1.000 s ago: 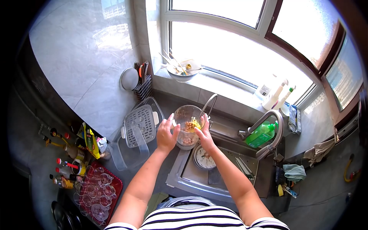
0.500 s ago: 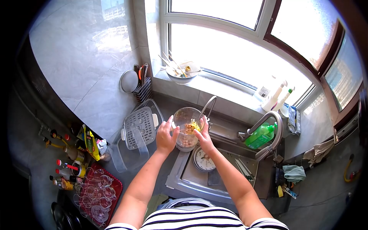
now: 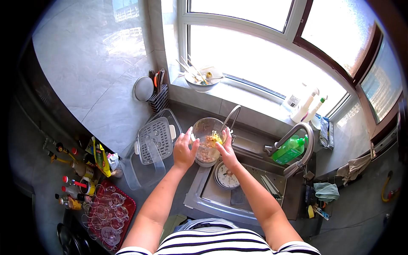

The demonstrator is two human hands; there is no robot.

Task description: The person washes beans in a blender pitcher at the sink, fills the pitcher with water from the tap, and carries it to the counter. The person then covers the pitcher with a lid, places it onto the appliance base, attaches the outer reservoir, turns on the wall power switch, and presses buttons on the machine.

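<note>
A clear container (image 3: 205,126) stands on the counter at the sink's left edge, under a thin curved spout (image 3: 233,111). Brown-pink pieces (image 3: 207,155) and some yellow bits (image 3: 216,138) show inside it. My left hand (image 3: 185,151) rests against the container's left side, fingers pointing up. On the right side my right hand (image 3: 227,151) presses against the wall, its thumb near the yellow bits. Between them the two hands hold the container upright.
The sink (image 3: 255,170) holds stacked plates (image 3: 226,175) and knives. Left are a grey drain basket (image 3: 155,140), a clear bin (image 3: 136,170) and a red tray (image 3: 131,206) of glasses. A large faucet (image 3: 311,146) and green bottle (image 3: 290,149) stand right.
Both hands have stayed nearly in place around the container. The pieces inside look slightly blurred and paler than half a second ago.
</note>
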